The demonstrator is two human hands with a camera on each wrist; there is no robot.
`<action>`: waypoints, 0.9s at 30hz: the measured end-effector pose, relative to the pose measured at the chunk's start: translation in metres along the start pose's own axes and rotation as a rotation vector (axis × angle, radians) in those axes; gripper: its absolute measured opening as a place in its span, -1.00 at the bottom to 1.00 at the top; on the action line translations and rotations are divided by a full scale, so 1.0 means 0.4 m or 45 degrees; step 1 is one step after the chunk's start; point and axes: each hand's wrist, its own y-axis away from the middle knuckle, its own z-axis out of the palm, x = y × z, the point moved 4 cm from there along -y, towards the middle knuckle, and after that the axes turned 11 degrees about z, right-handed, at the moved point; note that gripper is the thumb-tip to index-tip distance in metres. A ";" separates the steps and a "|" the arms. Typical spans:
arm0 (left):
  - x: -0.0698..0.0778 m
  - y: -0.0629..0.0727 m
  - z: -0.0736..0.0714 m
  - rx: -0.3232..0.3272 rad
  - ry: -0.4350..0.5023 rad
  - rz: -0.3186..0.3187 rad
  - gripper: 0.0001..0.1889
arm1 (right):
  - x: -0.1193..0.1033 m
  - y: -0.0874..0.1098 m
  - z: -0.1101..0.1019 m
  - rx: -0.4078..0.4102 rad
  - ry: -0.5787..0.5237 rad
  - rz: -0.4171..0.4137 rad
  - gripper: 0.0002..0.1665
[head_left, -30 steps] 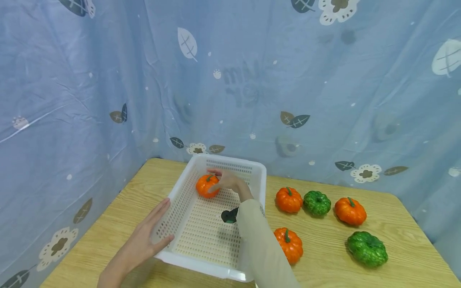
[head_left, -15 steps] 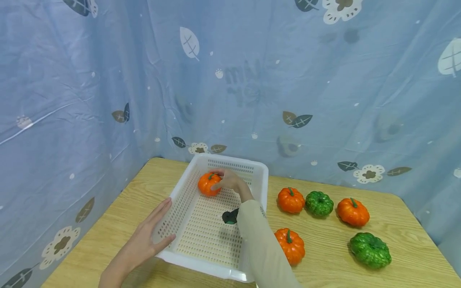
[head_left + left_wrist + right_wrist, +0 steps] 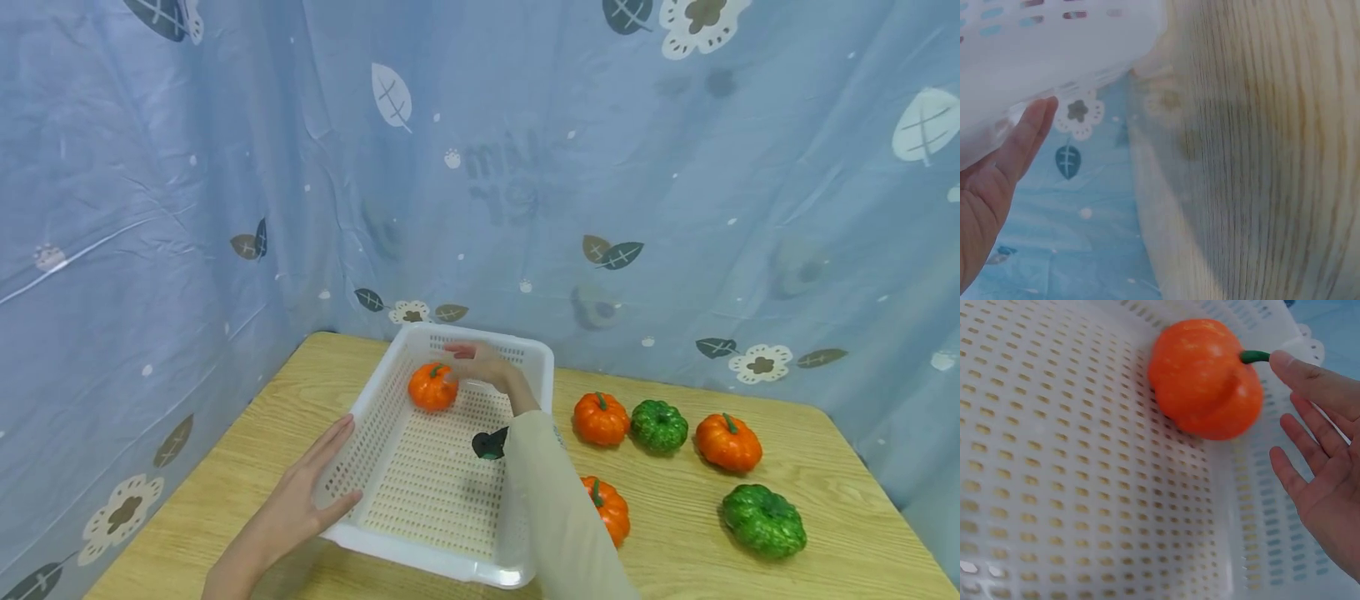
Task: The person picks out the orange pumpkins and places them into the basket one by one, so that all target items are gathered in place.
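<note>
A white perforated plastic basket [image 3: 420, 558] stands on the wooden table. Inside, at its far left corner, sits an orange pumpkin [image 3: 431, 390] with a green stem. My right hand [image 3: 486, 367] hovers over the basket just right of the pumpkin. In the right wrist view its fingers are spread and hold nothing; the thumb [image 3: 1310, 378] is by the stem, and whether it touches cannot be told. My left hand [image 3: 288, 504] rests against the basket's left side near the front corner, fingers straight. In the left wrist view, fingertips [image 3: 1041, 112] meet the basket's underside edge.
Right of the basket lie more orange pumpkins, one [image 3: 602, 418] at the back, one [image 3: 728, 442] farther right and one [image 3: 609, 510] partly behind my right sleeve. Two green pumpkins [image 3: 659, 426] are among them. A blue patterned curtain [image 3: 480, 208] hangs behind the table.
My right hand was around the orange pumpkin in the basket; it has let go and lifted slightly up and right. My left hand has stayed at the basket's side.
</note>
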 end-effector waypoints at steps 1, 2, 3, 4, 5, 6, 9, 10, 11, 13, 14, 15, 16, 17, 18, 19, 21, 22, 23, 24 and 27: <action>-0.001 0.001 0.001 -0.001 0.002 -0.001 -0.12 | -0.003 0.004 -0.007 -0.003 -0.008 -0.010 -0.27; -0.001 0.002 0.001 -0.001 0.005 -0.001 -0.12 | -0.006 0.007 -0.014 -0.001 -0.009 -0.027 -0.27; -0.001 0.002 0.001 -0.002 0.008 0.001 -0.12 | -0.008 0.012 -0.021 0.004 -0.004 -0.034 -0.28; -0.002 0.002 0.002 -0.004 0.014 -0.001 -0.12 | -0.011 0.016 -0.028 0.003 0.006 -0.042 -0.28; -0.002 0.003 0.002 -0.006 0.018 0.001 -0.12 | -0.014 0.021 -0.035 -0.002 0.008 -0.051 -0.29; -0.002 0.003 0.002 -0.008 0.020 0.001 -0.12 | -0.017 0.025 -0.042 -0.014 -0.002 -0.058 -0.29; -0.004 0.002 0.002 -0.013 0.019 0.009 -0.12 | -0.024 0.039 -0.066 -0.053 -0.026 -0.087 -0.31; -0.005 0.002 0.002 -0.014 0.019 0.010 -0.12 | -0.027 0.045 -0.074 -0.067 -0.032 -0.100 -0.32; -0.006 0.001 0.002 -0.016 0.017 0.010 -0.12 | -0.030 0.049 -0.083 -0.083 -0.038 -0.118 -0.33; -0.007 0.000 0.003 -0.015 0.021 0.014 -0.12 | -0.036 0.060 -0.102 -0.105 -0.055 -0.163 -0.35; -0.008 0.000 0.004 -0.016 0.026 0.011 -0.12 | -0.039 0.065 -0.112 -0.114 -0.065 -0.188 -0.36; -0.008 -0.001 0.004 -0.017 0.028 0.009 -0.12 | -0.043 0.071 -0.121 -0.121 -0.075 -0.215 -0.36; -0.007 -0.001 0.005 -0.018 0.028 0.003 -0.12 | -0.048 0.080 -0.131 -0.129 -0.083 -0.242 -0.36; -0.007 -0.002 0.005 -0.022 0.033 -0.004 -0.12 | -0.051 0.087 -0.141 -0.134 -0.095 -0.269 -0.36; -0.006 -0.002 0.005 -0.027 0.039 -0.013 -0.12 | -0.056 0.096 -0.151 -0.133 -0.107 -0.291 -0.36; -0.006 -0.003 0.005 -0.033 0.042 -0.023 -0.12 | -0.059 0.105 -0.160 -0.134 -0.115 -0.309 -0.36; -0.005 -0.003 0.003 -0.044 0.049 -0.042 -0.12 | -0.065 0.124 -0.179 -0.121 -0.119 -0.342 -0.36; -0.005 -0.002 0.002 -0.048 0.047 -0.049 -0.12 | -0.067 0.134 -0.189 -0.115 -0.125 -0.356 -0.36; -0.005 -0.003 0.001 -0.050 0.043 -0.050 -0.12 | -0.068 0.143 -0.198 -0.106 -0.136 -0.370 -0.38; -0.005 -0.002 0.000 -0.048 0.042 -0.049 -0.12 | -0.068 0.153 -0.207 -0.097 -0.150 -0.384 -0.38; -0.006 -0.003 -0.003 -0.042 0.031 -0.047 -0.11 | -0.065 0.189 -0.234 -0.058 -0.174 -0.428 -0.41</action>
